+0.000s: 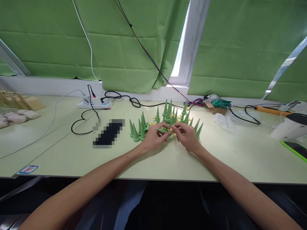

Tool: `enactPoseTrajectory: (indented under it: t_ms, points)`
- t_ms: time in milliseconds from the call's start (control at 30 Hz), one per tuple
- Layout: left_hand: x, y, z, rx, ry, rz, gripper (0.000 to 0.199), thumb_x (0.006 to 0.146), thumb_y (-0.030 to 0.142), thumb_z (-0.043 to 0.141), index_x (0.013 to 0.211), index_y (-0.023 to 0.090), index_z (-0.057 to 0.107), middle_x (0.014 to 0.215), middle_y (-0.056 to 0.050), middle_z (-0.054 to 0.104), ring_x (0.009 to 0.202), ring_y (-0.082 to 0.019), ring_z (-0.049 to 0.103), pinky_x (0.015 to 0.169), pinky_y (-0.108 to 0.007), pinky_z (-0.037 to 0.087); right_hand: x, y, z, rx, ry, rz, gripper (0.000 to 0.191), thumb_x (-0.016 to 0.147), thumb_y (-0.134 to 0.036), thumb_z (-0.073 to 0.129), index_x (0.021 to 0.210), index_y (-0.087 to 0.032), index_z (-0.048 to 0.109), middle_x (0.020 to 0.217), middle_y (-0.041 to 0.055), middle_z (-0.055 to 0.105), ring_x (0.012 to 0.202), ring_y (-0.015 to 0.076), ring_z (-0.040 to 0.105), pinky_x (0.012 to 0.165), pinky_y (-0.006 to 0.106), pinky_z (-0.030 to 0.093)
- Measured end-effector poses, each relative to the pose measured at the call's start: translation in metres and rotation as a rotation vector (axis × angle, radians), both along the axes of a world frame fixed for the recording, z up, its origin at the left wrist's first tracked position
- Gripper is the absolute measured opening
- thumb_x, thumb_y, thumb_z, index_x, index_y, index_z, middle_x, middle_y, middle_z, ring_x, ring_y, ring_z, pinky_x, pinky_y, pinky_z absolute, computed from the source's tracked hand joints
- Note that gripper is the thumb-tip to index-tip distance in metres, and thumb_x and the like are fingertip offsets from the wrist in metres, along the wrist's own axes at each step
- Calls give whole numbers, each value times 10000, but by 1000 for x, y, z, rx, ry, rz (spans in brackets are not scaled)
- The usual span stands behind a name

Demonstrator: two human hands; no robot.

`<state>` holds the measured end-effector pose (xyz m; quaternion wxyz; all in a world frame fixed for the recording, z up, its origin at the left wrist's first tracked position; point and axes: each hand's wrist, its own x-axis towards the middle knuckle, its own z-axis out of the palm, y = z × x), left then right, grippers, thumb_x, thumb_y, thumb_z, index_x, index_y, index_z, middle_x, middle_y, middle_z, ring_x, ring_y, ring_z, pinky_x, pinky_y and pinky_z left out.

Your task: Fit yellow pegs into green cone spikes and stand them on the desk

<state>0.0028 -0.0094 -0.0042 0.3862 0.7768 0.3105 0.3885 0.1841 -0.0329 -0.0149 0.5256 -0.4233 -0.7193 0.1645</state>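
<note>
My left hand [155, 137] is closed on a green cone [163, 130], which lies sideways between its fingers. Close beside it, the fingertips of my right hand [187, 135] pinch a small yellow piece [170, 129] at the right end of that cone. Several green cones [136, 134] stand upright on the table around and behind both hands, some of them stacked. More small yellow pieces [154, 118] lie among the cones. The fingers partly hide the held cone and yellow piece.
On the pale table [83, 159] lie a blurred dark phone [109, 134], a power strip [94, 103] and black cables [135, 101]. Further right are a small cardboard box [216, 109], plastic bags [224, 122], a white cup [289, 127] and a green-edged device [296, 149].
</note>
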Motion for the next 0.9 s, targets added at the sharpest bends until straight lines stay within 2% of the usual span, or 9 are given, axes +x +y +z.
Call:
enactPoseTrajectory:
  t_ms: [100,233,333,433,700,900]
  points:
    - [0,1,0,-124,-17,-23,338,861,506,637,983,194,596,670,4,610,493,-107,576,433,-210,451,0,0,0,2,4,-6,226,954,-354,535,838,-185,628,769,42,643,568,124,540,512,263,430]
    - [0,1,0,-140,-41,-25,355,850,522,642,978,193,598,733,-22,630,542,-120,604,427,-207,456,1,1,-1,-13,-13,-6,237,959,-368,523,839,-188,619,759,35,637,552,119,525,515,263,423]
    - [1,0,1,-68,-20,4,340,858,509,628,965,186,613,837,-37,655,530,-96,589,428,-201,452,1,1,-1,-28,-24,-9,251,963,-382,515,834,-190,612,730,22,620,532,113,505,512,260,410]
    - [2,1,1,77,5,39,287,879,457,606,941,177,631,955,-50,668,553,-81,583,462,-203,471,1,2,-1,-42,-39,-27,283,967,-407,505,805,-193,593,667,3,570,509,109,470,499,258,382]
    - [1,8,-6,358,81,66,143,914,301,571,942,175,633,930,-40,678,673,-103,600,534,-204,499,2,6,-5,-48,-121,-74,371,980,-471,467,728,-204,519,584,-26,456,494,108,366,488,261,311]
    - [-1,10,-8,397,131,44,164,935,303,548,973,171,637,946,-43,687,671,-102,600,550,-211,503,3,9,-8,-29,-176,-84,379,994,-460,438,721,-205,498,562,-35,444,502,113,361,519,265,309]
